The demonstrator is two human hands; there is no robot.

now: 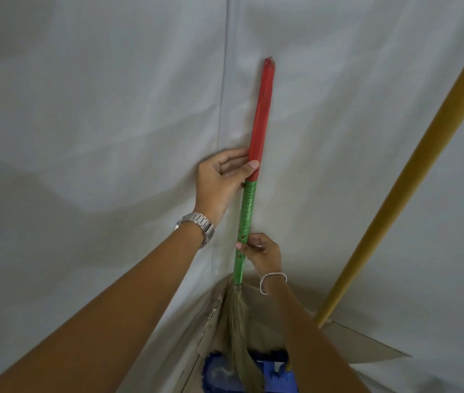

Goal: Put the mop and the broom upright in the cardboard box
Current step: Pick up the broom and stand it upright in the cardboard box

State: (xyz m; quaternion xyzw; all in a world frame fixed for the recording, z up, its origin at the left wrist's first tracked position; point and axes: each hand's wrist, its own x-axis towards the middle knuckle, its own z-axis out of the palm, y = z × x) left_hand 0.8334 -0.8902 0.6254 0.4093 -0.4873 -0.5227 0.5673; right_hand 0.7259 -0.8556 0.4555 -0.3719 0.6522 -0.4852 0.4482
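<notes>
- The cardboard box is sitting below — the mop is leaning inside it.
- The broom is standing upright, bristles in the box.
- The left hand is pinching its handle; the right hand is gripping lower down.

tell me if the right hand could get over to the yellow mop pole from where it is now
Probably yes. The right hand is pinching the broom handle, and the yellow mop pole leans off to its right with nothing between them; it would have to release the broom first.
</notes>
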